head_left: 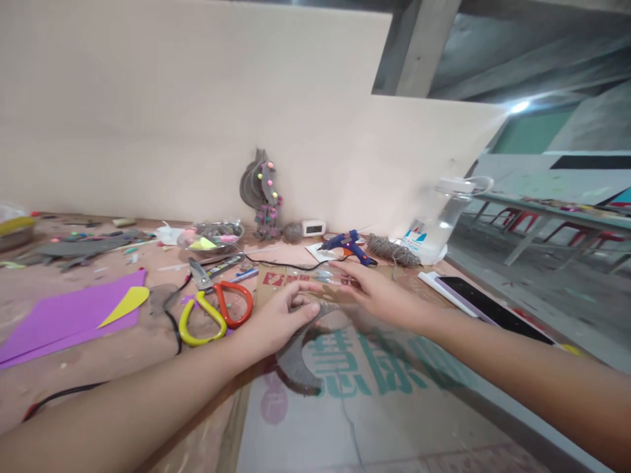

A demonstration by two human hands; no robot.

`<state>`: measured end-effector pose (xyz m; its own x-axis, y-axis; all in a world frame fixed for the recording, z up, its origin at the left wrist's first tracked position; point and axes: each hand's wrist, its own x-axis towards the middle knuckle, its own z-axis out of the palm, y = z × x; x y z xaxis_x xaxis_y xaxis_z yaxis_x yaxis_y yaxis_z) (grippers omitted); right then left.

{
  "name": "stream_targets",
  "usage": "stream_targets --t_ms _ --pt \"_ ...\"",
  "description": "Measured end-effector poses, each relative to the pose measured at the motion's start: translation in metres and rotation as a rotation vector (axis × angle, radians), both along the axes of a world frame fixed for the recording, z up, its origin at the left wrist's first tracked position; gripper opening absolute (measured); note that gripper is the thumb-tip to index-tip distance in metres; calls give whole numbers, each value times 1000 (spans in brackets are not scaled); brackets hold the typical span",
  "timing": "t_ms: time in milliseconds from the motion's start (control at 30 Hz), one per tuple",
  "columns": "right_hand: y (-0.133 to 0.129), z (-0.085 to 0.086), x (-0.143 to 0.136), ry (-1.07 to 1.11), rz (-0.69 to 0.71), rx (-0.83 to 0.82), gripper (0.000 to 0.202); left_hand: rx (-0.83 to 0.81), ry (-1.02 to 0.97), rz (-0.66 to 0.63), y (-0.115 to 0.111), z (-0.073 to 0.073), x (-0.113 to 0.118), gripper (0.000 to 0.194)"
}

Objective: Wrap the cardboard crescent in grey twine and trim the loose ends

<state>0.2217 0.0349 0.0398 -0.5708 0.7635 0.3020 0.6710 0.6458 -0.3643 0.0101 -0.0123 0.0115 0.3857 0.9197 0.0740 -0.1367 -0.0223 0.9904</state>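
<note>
A grey crescent-shaped piece (294, 358) lies over a printed cardboard sheet (296, 427). My left hand (288, 315) is closed on its upper part, with the thumb on top and the fingers curled. Just right of the piece's upper tip, my right hand (367, 289) reaches in with fingers extended and somewhat blurred; no object shows clearly in it. A grey strand runs down the cardboard below the crescent. Behind my hands rests a blue glue gun (348, 246), beside a grey yarn bundle (393, 251).
Scissors (217, 315) with red and yellow handles lie left of my left hand, near purple sheets (73, 318). A clear bottle (436, 220) and a dark phone (493, 309) are at right. A decorated grey ornament (261, 190) stands against the wall.
</note>
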Motion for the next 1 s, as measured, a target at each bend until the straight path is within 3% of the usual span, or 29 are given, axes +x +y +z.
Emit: stream_targets --t_ms 133,367,600,700,867,1000 --pt "5 3 -5 -2 -57 13 42 38 -51 40 3 -4 -1 37" --pt "-28 -3 27 -127 141 -129 29 -41 -67 215 11 -7 -1 39" --pt "-42 -17 27 -87 46 -112 18 -72 -17 238 12 -8 -2 45" --pt "-33 -4 41 -98 -127 -75 18 -71 -6 235 11 -9 -2 45" --pt "9 34 74 -233 -437 194 20 -23 -41 239 12 -11 -1 43" --pt "11 44 62 -270 -411 379 38 20 -126 266 15 -13 -1 48"
